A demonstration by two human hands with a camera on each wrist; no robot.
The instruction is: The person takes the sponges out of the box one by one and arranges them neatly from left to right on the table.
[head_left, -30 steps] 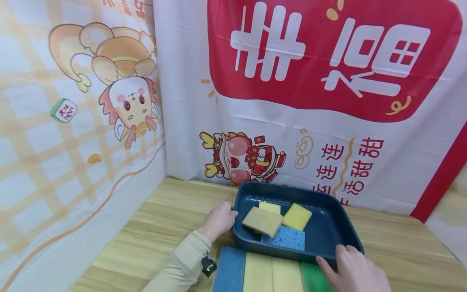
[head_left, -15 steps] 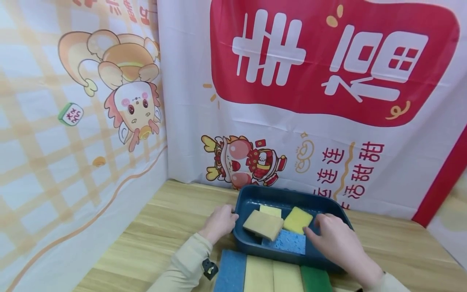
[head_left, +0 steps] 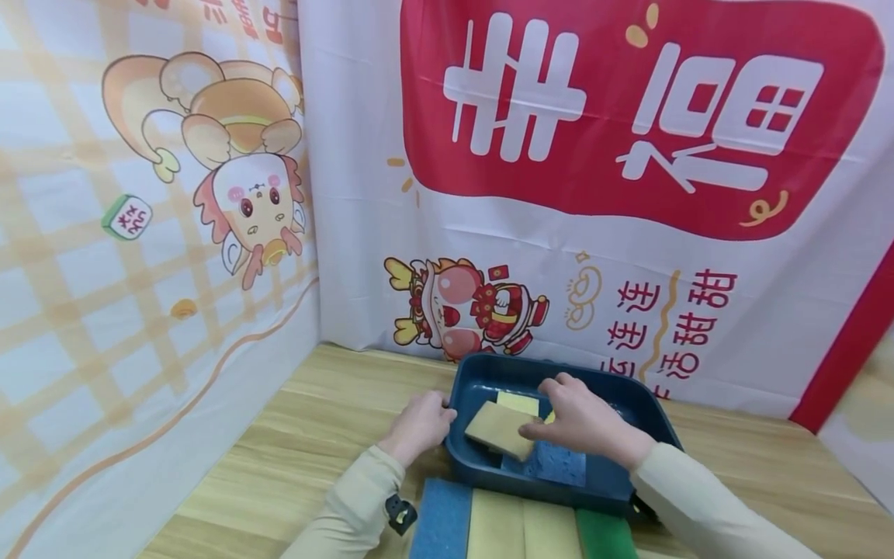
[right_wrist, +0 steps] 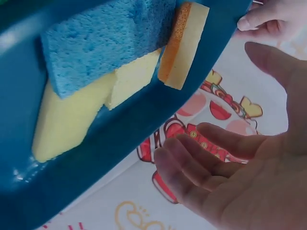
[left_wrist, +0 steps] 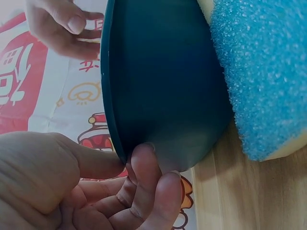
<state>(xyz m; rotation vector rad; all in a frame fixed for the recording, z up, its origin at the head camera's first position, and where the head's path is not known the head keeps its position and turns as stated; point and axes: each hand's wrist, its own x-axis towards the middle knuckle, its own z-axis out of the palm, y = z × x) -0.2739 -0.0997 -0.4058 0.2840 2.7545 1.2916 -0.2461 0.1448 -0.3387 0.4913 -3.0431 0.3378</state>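
Observation:
A dark blue rectangular pan (head_left: 499, 480) stands on the wooden table. My left hand (head_left: 419, 427) pinches its left rim, thumb against fingers, as the left wrist view shows. Inside the pan lie a tan sponge (head_left: 497, 427), tilted on top of others, a pale yellow sponge (head_left: 518, 401) and a blue sponge (head_left: 559, 466). Over them hovers my right hand (head_left: 583, 419), nearest the tan sponge in the head view; its fingers are spread and hold nothing in the right wrist view. A yellow sponge (right_wrist: 64, 122) is mostly hidden by that hand in the head view.
Along the pan's near side lie a blue sponge (head_left: 441, 516), two pale yellow sponges (head_left: 496, 528) and a green sponge (head_left: 604, 536), side by side. Printed cloth (head_left: 349, 194) hangs behind and left of the table (head_left: 279, 442).
My right hand has left the pan's near right corner and moved left over the sponges. The left hand stays on the rim. The pan's right end has shifted slightly.

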